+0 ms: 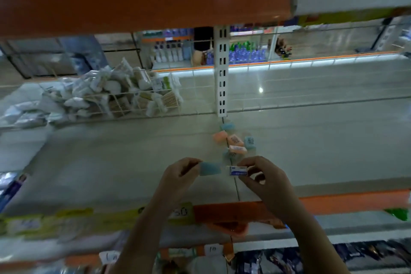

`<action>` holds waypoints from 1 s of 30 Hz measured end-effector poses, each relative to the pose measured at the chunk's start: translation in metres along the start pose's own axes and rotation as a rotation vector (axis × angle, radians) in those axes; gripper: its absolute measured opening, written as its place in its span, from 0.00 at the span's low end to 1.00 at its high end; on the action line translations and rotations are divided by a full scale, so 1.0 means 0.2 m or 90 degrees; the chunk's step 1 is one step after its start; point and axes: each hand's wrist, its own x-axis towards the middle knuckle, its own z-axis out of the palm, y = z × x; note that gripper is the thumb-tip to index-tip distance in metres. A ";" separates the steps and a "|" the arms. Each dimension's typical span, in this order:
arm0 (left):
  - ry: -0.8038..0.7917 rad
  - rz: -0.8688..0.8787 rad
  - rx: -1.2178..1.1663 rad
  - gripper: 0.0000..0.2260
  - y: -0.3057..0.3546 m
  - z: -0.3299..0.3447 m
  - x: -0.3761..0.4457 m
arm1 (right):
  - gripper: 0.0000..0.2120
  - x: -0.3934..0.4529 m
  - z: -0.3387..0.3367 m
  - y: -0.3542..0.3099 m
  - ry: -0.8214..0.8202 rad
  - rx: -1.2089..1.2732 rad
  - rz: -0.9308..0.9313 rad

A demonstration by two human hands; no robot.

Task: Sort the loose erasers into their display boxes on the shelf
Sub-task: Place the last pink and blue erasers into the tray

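Hands first: two of them, both up over the shelf [111,162] and each pinching one eraser. The left hand [178,176] grips a plain blue eraser [210,168] by its end, and the right hand [262,176] grips a white eraser [237,171] with a blue label, thumb and fingers curled round it. The two erasers are just beside each other, not quite touching as far as I can see. Behind them there's a loose pile [234,140] on the shelf by the slotted post [222,73]: I count roughly three orange and three or four blue, but it's blurry so don't quote me. Off to the left sits one wire basket [133,98] stuffed with white packets. Yellow price tags [181,212] run along the front edge.
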 end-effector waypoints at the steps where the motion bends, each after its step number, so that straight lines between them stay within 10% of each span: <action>1: 0.005 -0.012 -0.036 0.06 -0.01 -0.01 -0.03 | 0.18 0.00 0.01 -0.01 -0.005 0.011 -0.006; 30: 0.370 -0.144 -0.063 0.06 -0.49 -1.59 -1.23 | 0.17 -0.18 1.42 -1.31 -0.286 0.201 -0.144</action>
